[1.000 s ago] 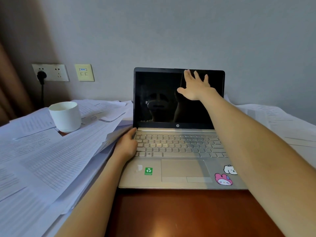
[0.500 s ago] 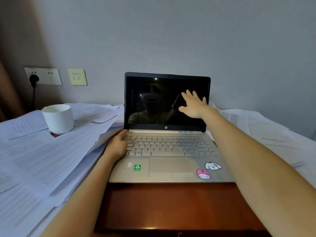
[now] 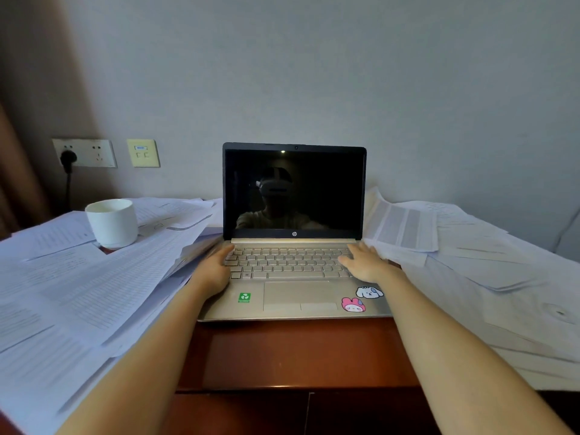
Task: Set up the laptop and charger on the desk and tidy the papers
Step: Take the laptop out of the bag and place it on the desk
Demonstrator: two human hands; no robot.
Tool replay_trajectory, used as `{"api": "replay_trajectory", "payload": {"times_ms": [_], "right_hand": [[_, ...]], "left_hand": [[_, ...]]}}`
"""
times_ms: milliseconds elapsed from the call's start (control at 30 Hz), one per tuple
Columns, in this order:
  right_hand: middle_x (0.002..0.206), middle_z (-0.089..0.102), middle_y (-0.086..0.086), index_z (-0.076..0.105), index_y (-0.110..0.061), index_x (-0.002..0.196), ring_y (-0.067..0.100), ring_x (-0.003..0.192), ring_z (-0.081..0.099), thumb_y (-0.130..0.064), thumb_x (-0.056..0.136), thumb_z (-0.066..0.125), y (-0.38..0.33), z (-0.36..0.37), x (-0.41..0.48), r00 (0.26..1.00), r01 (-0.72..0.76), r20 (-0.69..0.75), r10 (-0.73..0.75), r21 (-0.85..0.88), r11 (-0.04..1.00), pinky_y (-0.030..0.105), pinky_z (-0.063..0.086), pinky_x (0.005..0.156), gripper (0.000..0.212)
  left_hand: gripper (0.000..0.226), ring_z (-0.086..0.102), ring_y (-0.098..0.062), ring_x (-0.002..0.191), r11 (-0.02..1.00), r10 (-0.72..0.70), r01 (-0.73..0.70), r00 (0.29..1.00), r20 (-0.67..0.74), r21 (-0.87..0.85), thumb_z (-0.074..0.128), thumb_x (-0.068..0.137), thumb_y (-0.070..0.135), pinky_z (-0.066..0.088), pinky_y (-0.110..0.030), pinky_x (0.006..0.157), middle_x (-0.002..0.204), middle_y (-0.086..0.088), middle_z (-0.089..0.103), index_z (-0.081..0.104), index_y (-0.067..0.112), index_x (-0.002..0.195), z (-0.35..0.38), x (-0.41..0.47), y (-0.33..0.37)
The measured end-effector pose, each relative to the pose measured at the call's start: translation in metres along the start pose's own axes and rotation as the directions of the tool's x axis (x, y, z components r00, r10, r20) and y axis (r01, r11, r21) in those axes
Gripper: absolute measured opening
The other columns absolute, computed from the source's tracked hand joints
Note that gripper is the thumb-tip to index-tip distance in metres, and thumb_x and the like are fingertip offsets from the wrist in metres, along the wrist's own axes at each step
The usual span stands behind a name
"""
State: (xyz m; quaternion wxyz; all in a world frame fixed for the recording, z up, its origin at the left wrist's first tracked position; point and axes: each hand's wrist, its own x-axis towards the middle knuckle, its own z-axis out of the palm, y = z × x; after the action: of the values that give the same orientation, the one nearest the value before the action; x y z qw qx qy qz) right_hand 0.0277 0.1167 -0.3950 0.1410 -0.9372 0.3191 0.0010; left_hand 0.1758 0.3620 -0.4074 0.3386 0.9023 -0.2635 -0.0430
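Resting flat-fingered on the open silver laptop (image 3: 298, 296) is the right hand (image 3: 365, 266); the left hand (image 3: 215, 273) hides its grip.

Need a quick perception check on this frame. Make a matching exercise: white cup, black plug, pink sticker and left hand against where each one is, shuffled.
Things:
1. white cup
2. black plug
3. pink sticker
4. left hand

Places:
A. in the wall socket
B. just right of the touchpad
C. among the papers, left of the laptop
D. resting at the left end of the keyboard

Pairs: 1-C, 2-A, 3-B, 4-D
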Motion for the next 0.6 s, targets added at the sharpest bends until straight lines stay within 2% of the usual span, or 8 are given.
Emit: {"api": "replay_trajectory", "payload": {"times_ms": [133,267,367,467,600], "right_hand": [[0.158,-0.009,0.007,0.005,-0.022,0.151,0.027,0.146,-0.008,-0.045,0.101,0.020,0.002,0.004,-0.010,1.000,-0.017,0.013,0.017,-0.010,1.000,0.054,0.001,0.115,0.058],[0.159,-0.004,0.006,0.007,-0.022,0.151,0.025,0.146,-0.004,-0.045,0.099,0.021,0.006,0.002,-0.022,1.000,-0.028,0.013,0.029,-0.024,0.999,0.051,0.003,0.116,0.059],[0.159,0.002,0.005,0.009,-0.023,0.151,0.026,0.146,0.001,-0.045,0.098,0.021,0.009,-0.002,-0.032,0.999,-0.033,0.001,0.033,-0.095,0.995,0.049,0.008,0.117,0.059],[0.158,0.005,0.007,0.010,-0.024,0.151,0.028,0.145,0.003,-0.045,0.099,0.023,0.012,-0.007,-0.043,1.000,-0.024,0.011,0.026,-0.133,0.991,0.049,0.009,0.115,0.058],[0.159,0.003,0.008,0.008,-0.026,0.151,0.028,0.146,0.000,-0.046,0.099,0.024,0.016,-0.015,-0.052,0.999,-0.029,0.017,0.033,-0.171,0.985,0.050,0.006,0.115,0.058]], "left_hand": [[0.062,0.042,-0.030,0.131,0.997,0.013,-0.014,1.000,0.022,0.073,0.032,0.090,-0.003,0.034,-0.035,0.108,0.151,-0.012,0.032,0.030,0.022,0.146,-0.001,-0.008,0.004],[0.065,0.025,-0.025,0.141,0.974,0.075,-0.085,0.996,0.057,0.209,0.035,0.089,-0.002,0.027,-0.032,0.110,0.155,-0.006,0.023,0.025,0.022,0.148,-0.002,-0.019,0.012],[0.048,0.023,-0.024,0.142,0.951,0.116,-0.143,0.987,0.110,0.274,0.028,0.101,0.020,0.023,-0.031,0.112,0.155,-0.007,0.023,0.024,0.023,0.148,0.000,-0.027,0.021],[0.050,0.011,-0.023,0.145,0.901,0.097,-0.162,0.979,0.178,0.403,0.020,0.101,0.041,0.011,-0.039,0.118,0.157,-0.007,0.015,0.017,0.029,0.149,0.001,-0.032,0.034],[0.055,-0.001,-0.025,0.146,0.855,0.093,-0.190,0.972,0.218,0.483,0.017,0.098,0.052,0.001,-0.043,0.117,0.159,-0.007,0.003,0.009,0.033,0.150,0.007,-0.039,0.057]]}}
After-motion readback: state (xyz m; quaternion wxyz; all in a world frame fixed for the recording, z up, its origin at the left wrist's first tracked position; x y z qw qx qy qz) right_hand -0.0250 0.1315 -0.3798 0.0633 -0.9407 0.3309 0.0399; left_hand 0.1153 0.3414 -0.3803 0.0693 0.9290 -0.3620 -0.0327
